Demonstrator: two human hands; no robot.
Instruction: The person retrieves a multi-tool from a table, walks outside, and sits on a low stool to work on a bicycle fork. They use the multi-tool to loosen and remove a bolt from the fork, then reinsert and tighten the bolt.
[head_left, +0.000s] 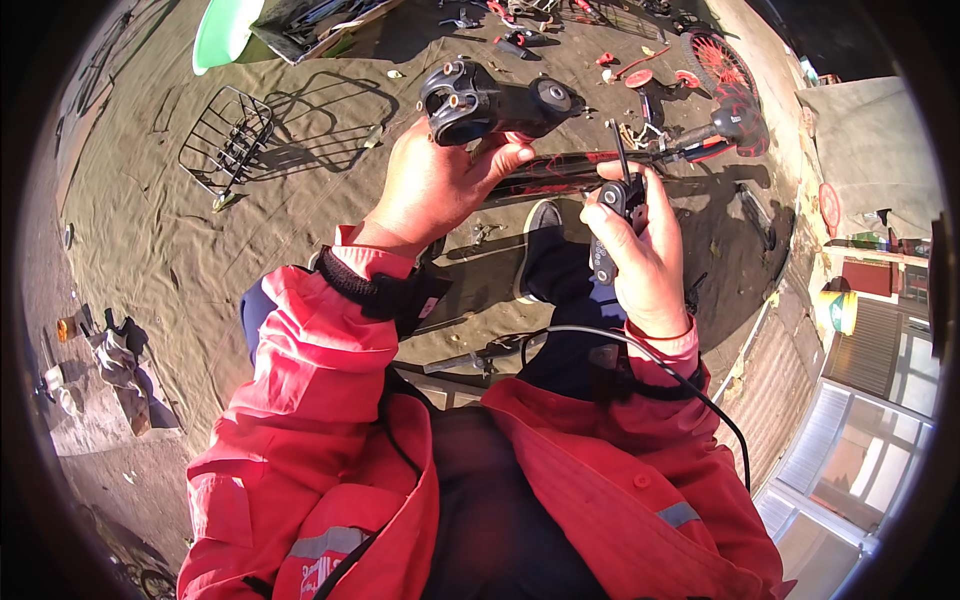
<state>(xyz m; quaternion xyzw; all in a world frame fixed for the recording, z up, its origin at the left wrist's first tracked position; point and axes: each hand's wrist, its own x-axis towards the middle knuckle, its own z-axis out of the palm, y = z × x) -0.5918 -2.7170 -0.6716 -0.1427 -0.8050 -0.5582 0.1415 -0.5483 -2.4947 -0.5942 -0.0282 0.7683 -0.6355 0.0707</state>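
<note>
My left hand (pixel 425 190) is closed around a black bicycle handlebar stem (pixel 500 105), held up with its bolted clamp end toward the left. Between the thumb and fingers of my right hand (pixel 648 250) is a black folding hex key set (pixel 604 262). One of its keys (pixel 618 145) is swung out and points upward, apart from the stem. Behind both hands, a long black and red bicycle part (pixel 560 172) stretches to the right, partly covered by my hands. A dark cable (pixel 690 380) runs beside my right sleeve.
A black wire rack (pixel 228 140) stands on the brownish ground cloth (pixel 130 200) at left. Beyond lie a green basin (pixel 225 35), a red-spoked wheel (pixel 718 62) and several loose bicycle parts. A pedal-like frame (pixel 755 215) is near the right wall. My shoe (pixel 543 215) is below.
</note>
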